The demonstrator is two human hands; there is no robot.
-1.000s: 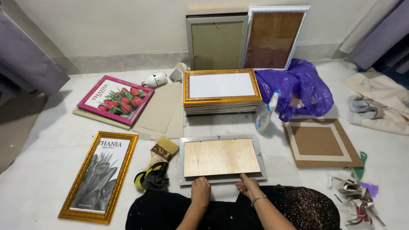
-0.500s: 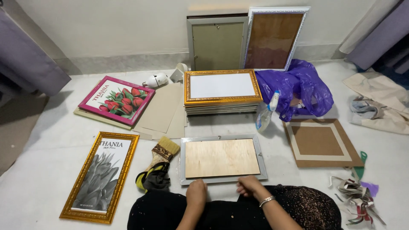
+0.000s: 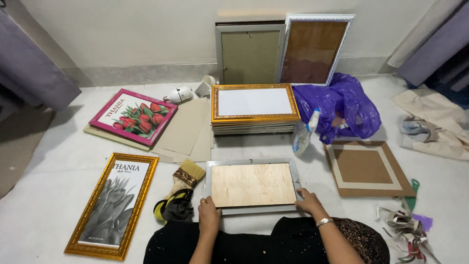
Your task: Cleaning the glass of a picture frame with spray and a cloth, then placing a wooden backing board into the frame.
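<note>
A silver picture frame [image 3: 252, 162] lies face down on the floor in front of me, with a light wooden backing board [image 3: 253, 184] set in it. My left hand [image 3: 209, 214] grips the frame's near left corner. My right hand [image 3: 307, 200] holds its near right corner, fingers on the edge. A bracelet sits on my right wrist.
A paintbrush [image 3: 185, 176] and a dark cloth [image 3: 173, 209] lie left of the frame, a spray bottle [image 3: 303, 134] at its far right. A stack of gold frames [image 3: 254, 105], a purple bag [image 3: 342, 105], a brown backing board [image 3: 366, 168], and two gold and pink framed prints surround it.
Both hands moved outward from the frame's near edge to its two near corners. The frame itself stays in place.
</note>
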